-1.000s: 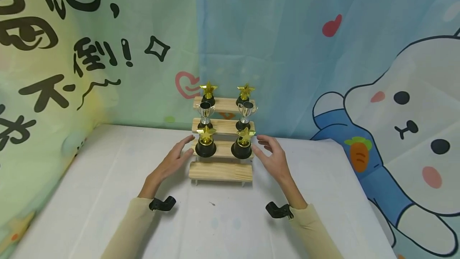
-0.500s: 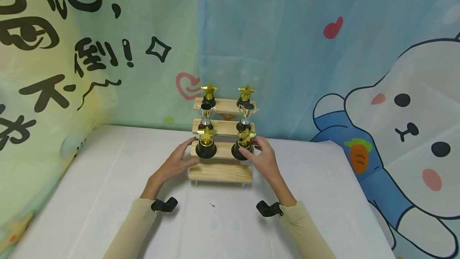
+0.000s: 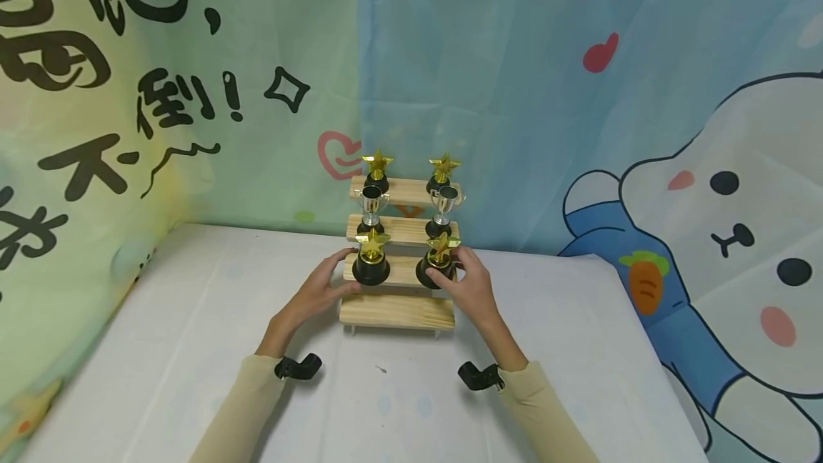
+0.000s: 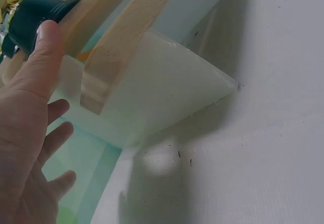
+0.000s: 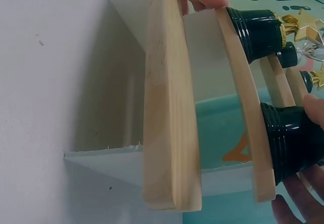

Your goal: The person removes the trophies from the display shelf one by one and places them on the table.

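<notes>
A wooden tiered stand (image 3: 396, 311) holds several small trophies. On its second step from the front sit two gold star trophies with black bases, a left one (image 3: 371, 263) and a right one (image 3: 436, 268). My right hand (image 3: 474, 284) holds the right star trophy by its black base (image 5: 291, 143), thumb in front and fingers at its outer side. At the stand's left side is my left hand (image 3: 315, 295), fingers spread. Its thumb (image 4: 48, 47) lies by the base of the left star trophy (image 4: 35, 19); whether it touches I cannot tell.
Silver cup trophies (image 3: 371, 204) stand on the step behind, and smaller gold star trophies (image 3: 377, 166) on the top step. White side panels (image 4: 162, 87) support the stand. A white cloth (image 3: 193, 306) covers the table, with a printed curtain (image 3: 501, 91) behind.
My right hand has moved left and taken hold of the right star trophy's base. My left hand has come slightly closer to the left one. The trophies stay on their steps.
</notes>
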{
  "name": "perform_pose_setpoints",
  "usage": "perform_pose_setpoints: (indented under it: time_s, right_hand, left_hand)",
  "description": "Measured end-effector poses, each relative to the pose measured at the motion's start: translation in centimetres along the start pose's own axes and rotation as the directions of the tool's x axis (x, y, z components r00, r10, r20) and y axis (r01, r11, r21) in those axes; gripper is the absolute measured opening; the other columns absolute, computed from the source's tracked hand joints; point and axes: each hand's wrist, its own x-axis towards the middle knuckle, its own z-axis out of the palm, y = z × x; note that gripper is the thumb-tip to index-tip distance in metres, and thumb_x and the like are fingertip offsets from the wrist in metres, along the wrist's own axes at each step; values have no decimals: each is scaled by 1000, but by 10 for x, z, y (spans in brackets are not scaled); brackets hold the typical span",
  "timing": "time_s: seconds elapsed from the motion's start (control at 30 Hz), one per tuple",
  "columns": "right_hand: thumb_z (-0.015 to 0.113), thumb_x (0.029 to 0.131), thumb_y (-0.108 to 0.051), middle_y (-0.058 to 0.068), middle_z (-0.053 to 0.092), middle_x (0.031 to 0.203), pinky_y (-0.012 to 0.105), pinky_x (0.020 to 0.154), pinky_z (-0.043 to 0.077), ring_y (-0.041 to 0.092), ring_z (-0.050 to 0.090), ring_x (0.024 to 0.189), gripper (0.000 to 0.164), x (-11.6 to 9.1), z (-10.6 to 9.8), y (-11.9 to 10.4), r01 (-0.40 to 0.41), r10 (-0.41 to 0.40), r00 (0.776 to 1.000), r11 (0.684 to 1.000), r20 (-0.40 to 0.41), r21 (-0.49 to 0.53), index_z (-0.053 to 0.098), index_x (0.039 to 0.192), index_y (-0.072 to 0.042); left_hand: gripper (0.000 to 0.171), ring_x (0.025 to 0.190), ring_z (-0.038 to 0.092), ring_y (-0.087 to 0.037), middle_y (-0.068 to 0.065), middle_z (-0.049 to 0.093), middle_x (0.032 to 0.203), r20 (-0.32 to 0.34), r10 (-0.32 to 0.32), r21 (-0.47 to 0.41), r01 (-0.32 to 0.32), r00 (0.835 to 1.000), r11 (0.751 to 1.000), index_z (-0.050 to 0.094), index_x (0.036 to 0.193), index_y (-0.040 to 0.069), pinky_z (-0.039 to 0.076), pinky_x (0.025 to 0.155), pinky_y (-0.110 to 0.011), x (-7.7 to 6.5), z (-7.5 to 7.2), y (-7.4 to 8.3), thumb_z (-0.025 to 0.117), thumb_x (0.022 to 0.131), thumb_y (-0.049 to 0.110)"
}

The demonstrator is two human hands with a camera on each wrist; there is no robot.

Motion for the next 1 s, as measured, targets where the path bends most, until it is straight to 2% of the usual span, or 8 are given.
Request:
perform_pose_setpoints:
  time_s: [0.27,0.5,0.83,1.0]
  right_hand:
    - [79,82,-25,14,62,104,49,92,55,29,61,102,37,-2,1,3,54,-56,997,997,-45,-50,64,108,-4]
    - [81,79,-26,12,62,101,44,84,54,26,60,94,38,-11,-2,3,104,-113,990,988,-79,-111,65,106,-5]
    - [85,74,-24,9,64,100,42,81,58,22,64,95,43,-45,-9,-11,172,-191,976,971,-104,-168,64,106,-4]
    - [86,72,-24,8,65,100,39,80,59,21,65,95,46,-65,-13,-17,187,-209,973,961,-95,-202,63,106,-5]
  left_hand:
    - [73,143,33,-38,-20,41,151,-6,-22,-10,22,1000,1000,36,148,6,25,119,-58,0,1,2,72,87,26]
    - [72,143,33,-38,-18,40,151,-2,-19,-6,19,1000,1000,36,148,9,26,119,-58,-1,1,1,72,88,27]
    - [69,142,34,-40,-20,42,150,-17,-3,-43,2,1000,999,39,146,8,26,118,-60,0,2,1,73,86,19]
    - [69,142,35,-38,-18,42,150,-21,2,-23,-2,1000,1000,39,146,10,27,118,-59,1,2,1,73,87,20]
